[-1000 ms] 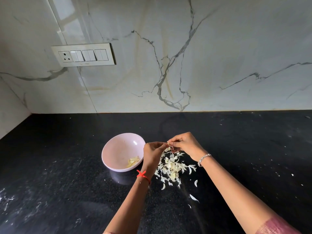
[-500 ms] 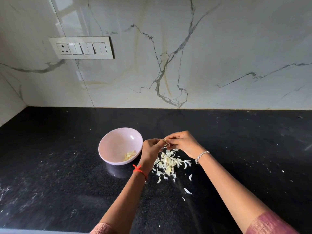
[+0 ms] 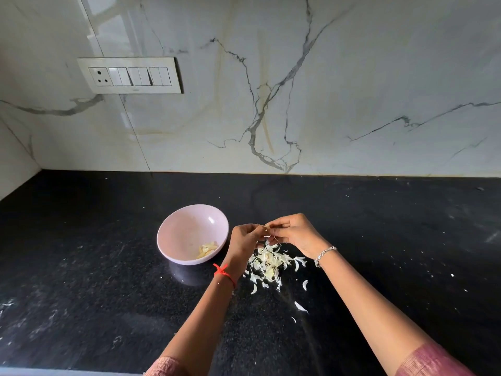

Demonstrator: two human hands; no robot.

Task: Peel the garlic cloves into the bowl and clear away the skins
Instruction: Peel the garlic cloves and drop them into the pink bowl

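Where the left hand (image 3: 244, 241) and right hand (image 3: 295, 234) meet above the pile of skins (image 3: 271, 263) on the black desk (image 3: 108, 294), both pinch a small garlic clove (image 3: 266, 227), which they mostly hide. Peeled cloves (image 3: 207, 249) lie in the pink bowl (image 3: 173, 229) just beside the left hand.

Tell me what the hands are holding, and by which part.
The left hand and right hand both pinch one small garlic clove between their fingertips, above the pile of skins. The fingers hide which part.
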